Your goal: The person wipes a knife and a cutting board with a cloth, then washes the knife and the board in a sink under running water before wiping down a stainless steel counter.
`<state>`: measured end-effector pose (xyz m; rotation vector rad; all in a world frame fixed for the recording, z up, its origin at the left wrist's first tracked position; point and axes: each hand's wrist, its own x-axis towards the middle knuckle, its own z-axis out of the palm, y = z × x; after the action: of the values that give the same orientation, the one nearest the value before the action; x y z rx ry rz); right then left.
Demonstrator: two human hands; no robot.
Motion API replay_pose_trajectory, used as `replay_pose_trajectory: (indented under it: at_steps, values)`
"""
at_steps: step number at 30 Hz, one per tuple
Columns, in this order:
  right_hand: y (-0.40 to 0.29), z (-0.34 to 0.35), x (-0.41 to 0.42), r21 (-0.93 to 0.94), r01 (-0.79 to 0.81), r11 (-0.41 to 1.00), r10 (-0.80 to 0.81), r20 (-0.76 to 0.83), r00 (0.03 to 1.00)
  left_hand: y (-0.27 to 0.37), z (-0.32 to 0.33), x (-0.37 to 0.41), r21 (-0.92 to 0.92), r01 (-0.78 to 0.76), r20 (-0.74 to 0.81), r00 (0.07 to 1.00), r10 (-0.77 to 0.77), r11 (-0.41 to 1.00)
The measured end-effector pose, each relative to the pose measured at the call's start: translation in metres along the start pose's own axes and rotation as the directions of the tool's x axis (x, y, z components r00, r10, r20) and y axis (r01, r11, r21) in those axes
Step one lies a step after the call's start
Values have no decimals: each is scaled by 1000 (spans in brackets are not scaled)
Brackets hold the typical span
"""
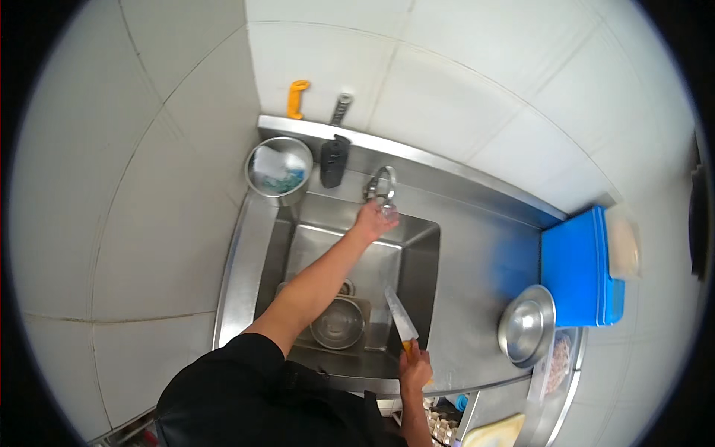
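My right hand (415, 370) grips the yellow handle of a kitchen knife (401, 315). Its broad blade points away from me over the right side of the stainless steel sink (418, 268). My left hand (373, 222) reaches across the basin to the spout end of the curved metal faucet (391, 181). Whether its fingers close on the spout or stay just under it is unclear. A round metal bowl (338, 324) rests low in the sink on a rectangular container, partly hidden by my left forearm.
A metal pot (249, 170) holding a white item and blue-green scrubbing material stands in the back left corner, beside a black holder (334, 162). At right are a blue bin (570, 268), metal bowls (528, 327) and a clear tray (539, 380). A cutting board (494, 433) lies lower right.
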<state>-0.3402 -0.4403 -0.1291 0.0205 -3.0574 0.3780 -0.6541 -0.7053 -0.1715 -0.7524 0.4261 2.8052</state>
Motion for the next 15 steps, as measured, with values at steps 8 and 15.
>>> replay_pose_trajectory:
  at_steps: [8, 15]
  values:
    - [-69, 70, 166, -111, 547, 830, -508, 254, 823, 2, 5, -45, 955, -296, 266, 850, 454, -4]
    - [-158, 77, 259, -82, 809, 582, -784, 210, 584, 194, -22, -103, 742, 276, 513, 354, 782, -611]
